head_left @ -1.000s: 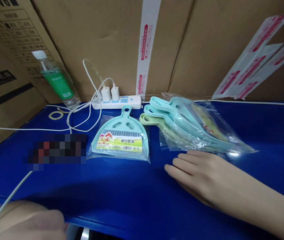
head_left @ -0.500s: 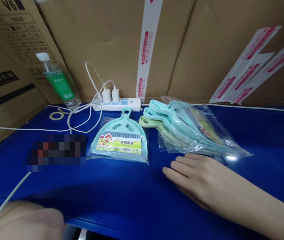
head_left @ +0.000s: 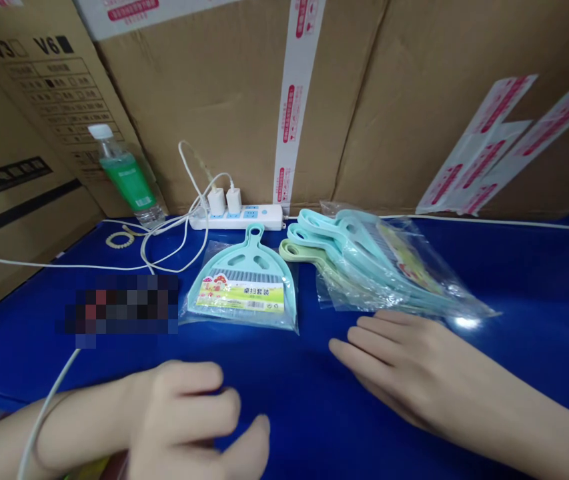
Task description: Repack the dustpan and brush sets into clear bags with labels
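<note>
My left hand (head_left: 189,413) is over the front of the table, fingers bent and thumb held apart, with nothing visible between them. My right hand (head_left: 414,360) lies on the blue tabletop, its fingers stretched out and holding nothing. Behind them lies a light-blue dustpan and brush set (head_left: 244,283) in a clear bag, handle pointing away from me, with a printed label across it. Just beyond my right hand is a pile of more bagged dustpan sets (head_left: 364,250), light blue above and pale green beneath.
A white power strip (head_left: 264,217) with two chargers stands against large cardboard boxes (head_left: 214,100). Its white cables run left to a blurred-out dark object (head_left: 129,303). A green-labelled bottle (head_left: 131,180) leans at the back left beside a coiled ring (head_left: 119,240). Something yellow and brown shows under my left wrist.
My left hand has come up and rightward from the lower-left corner over the table. My right hand is nearly still, and the dustpan sets have stayed in place. The view has tilted up slightly.
</note>
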A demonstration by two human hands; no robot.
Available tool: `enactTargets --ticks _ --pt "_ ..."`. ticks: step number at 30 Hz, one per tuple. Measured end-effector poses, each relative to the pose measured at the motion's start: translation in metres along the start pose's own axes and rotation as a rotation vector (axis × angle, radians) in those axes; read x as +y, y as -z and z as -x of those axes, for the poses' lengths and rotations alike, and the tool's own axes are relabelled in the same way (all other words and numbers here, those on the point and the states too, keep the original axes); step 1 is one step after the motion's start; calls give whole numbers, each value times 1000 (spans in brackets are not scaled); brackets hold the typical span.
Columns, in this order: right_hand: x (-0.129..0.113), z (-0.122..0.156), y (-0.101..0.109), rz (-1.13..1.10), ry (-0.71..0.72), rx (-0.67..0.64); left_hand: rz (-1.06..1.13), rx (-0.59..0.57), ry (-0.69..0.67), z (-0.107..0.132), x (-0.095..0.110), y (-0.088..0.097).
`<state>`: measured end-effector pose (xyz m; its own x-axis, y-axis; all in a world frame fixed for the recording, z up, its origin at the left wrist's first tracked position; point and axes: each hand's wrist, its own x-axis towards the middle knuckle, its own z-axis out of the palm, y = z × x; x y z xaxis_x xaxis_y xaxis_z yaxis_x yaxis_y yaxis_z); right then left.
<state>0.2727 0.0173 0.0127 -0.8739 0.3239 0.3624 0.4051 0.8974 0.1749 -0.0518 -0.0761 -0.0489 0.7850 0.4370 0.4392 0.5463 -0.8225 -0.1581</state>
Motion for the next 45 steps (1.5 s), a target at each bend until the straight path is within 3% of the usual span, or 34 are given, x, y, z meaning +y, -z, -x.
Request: enactTargets --ticks 2,4,6,12,20,33,40,45 --pt "-1 0 2 -6 0 32 34 147 -231 -59 -15 6" --pt "-2 0 3 -14 -1 53 9 83 -372 -99 -23 8" --pt "0 1 3 -11 -3 60 -37 -10 -346 -115 -28 6" --pt "6 2 1 37 -31 86 -120 -168 -295 -102 -36 -5" --pt "9 2 -5 68 -54 69 -83 -266 -246 -104 -40 -5" --pt "16 3 1 157 -61 150 -110 -225 -214 -101 -39 -8" --pt "26 5 0 259 -132 319 -121 -248 -221 -103 -40 -8" --pt "38 9 -13 231 -219 197 -140 -234 -230 -102 -39 -8"
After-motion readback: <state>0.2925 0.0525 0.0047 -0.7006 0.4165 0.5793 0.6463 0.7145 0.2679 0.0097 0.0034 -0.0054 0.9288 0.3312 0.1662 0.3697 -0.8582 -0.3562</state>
